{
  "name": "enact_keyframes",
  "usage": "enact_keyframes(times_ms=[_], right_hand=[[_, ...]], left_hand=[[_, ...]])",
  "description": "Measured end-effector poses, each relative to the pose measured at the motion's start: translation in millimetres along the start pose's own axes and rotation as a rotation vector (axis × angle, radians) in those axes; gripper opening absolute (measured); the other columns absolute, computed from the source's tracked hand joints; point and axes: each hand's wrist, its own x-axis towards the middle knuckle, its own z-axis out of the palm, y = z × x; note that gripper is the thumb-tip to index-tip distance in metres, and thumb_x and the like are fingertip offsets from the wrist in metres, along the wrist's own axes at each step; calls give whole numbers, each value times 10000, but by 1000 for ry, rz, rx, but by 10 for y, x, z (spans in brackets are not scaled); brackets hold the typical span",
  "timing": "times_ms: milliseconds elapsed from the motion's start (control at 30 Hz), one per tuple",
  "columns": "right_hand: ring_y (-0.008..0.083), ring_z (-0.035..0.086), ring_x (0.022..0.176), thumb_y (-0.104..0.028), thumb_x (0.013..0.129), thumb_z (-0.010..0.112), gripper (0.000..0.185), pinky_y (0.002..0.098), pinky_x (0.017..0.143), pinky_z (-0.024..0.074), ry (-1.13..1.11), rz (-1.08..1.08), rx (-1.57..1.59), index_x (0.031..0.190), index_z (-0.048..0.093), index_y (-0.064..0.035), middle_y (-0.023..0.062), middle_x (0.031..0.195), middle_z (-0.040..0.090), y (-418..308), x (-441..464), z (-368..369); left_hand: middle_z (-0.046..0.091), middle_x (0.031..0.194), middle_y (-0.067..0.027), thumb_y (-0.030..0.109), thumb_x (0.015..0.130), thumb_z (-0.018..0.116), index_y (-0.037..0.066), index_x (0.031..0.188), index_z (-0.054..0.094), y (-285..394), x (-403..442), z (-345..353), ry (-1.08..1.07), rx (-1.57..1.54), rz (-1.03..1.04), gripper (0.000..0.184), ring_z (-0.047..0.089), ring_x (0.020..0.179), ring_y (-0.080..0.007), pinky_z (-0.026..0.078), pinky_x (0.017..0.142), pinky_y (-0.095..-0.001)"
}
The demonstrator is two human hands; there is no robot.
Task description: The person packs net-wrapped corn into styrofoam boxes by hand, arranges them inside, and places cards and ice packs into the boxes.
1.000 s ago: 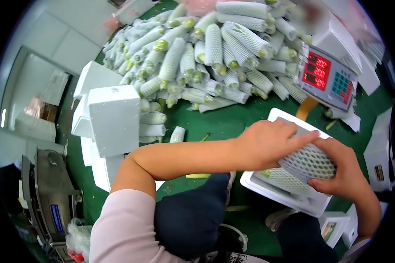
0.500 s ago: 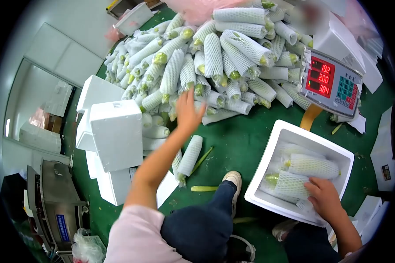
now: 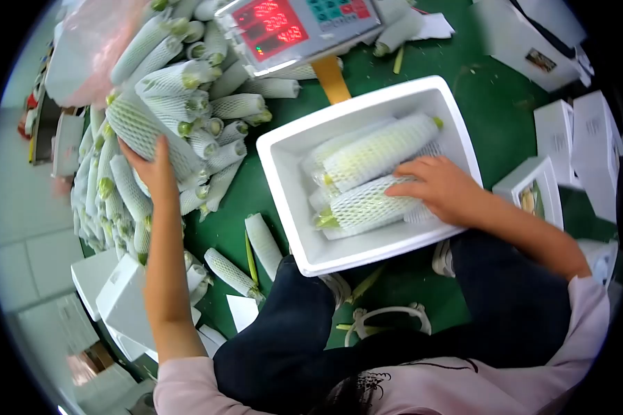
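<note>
My left hand (image 3: 152, 169) is closed around a foam-netted vegetable (image 3: 140, 128) on the heap, thumb on one side and fingers on the other. A white foam box (image 3: 275, 187) stands in front of me, holding several pale vegetables with yellow-green ends in foam net. My right hand (image 3: 443, 190) reaches into it, fingers curled over the right end of the nearer netted vegetable (image 3: 367, 204); its thumb is hidden. Beside that lies another netted vegetable (image 3: 377, 152).
Beyond the box is a scale (image 3: 298, 31) with red digits. At left, a heap of netted vegetables (image 3: 121, 183) lies by a pink plastic bag (image 3: 107, 52). Loose netted vegetables (image 3: 232, 271) lie on the green floor (image 3: 491, 52). White foam boxes (image 3: 555, 131) stand at right.
The view has swung right, bringing the box to the middle. My left hand, earlier with fingers spread at the heap, now grips a netted vegetable. My right hand stays in the box.
</note>
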Motion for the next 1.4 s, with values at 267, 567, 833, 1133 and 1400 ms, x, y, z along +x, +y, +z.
enact_keyframes(times_ms=[267, 567, 833, 1133, 1400], right_hand=[[273, 595, 1095, 1, 792, 656, 328, 396, 915, 469, -140, -215, 263, 1083, 729, -131, 50, 1130, 673, -135, -298, -261], [229, 664, 936, 40, 884, 631, 238, 309, 839, 517, 946, 316, 17, 1113, 674, -4, 99, 1053, 690, 508, -1261, -408], [373, 579, 1211, -360, 796, 748, 650, 432, 1021, 464, 444, 1482, -81, 1334, 581, -36, 229, 1284, 610, 1806, -3987, 1149], [399, 573, 1109, -142, 800, 644, 295, 451, 942, 492, 278, 1295, -421, 1042, 692, 20, 247, 1245, 584, 1422, -4115, 1514], [242, 463, 575, -270, 938, 677, 381, 442, 562, 371, 814, 1374, -39, 731, 535, 17, 115, 621, 504, 2046, -4633, 1580]], left_hand=[[500, 1395, -165, 96, 707, 755, 137, 1407, 521, 2008, -1494, 1245, -912, 129, 855, 740, 544, 1151, -351, 453, 947, -463], [504, 1459, -115, 110, 812, 684, 234, 1360, 600, 1885, -1972, 1660, -1073, 159, 850, 568, 533, 1235, -327, 415, 998, -469], [262, 1606, -213, 91, 886, 617, 249, 1433, 498, 1917, -1814, 1761, -1259, 288, 1036, 581, 285, 1483, -374, 201, 1175, -619], [668, 1173, -134, -72, 869, 532, 46, 1125, 670, 2138, -1377, 1245, -959, -111, 268, 313, 614, 1093, -326, 444, 980, -415], [308, 1553, -253, 479, 950, 563, 59, 1507, 350, 1890, -1989, 1673, -987, 480, 617, 730, 281, 1453, -415, 210, 1163, -604]])
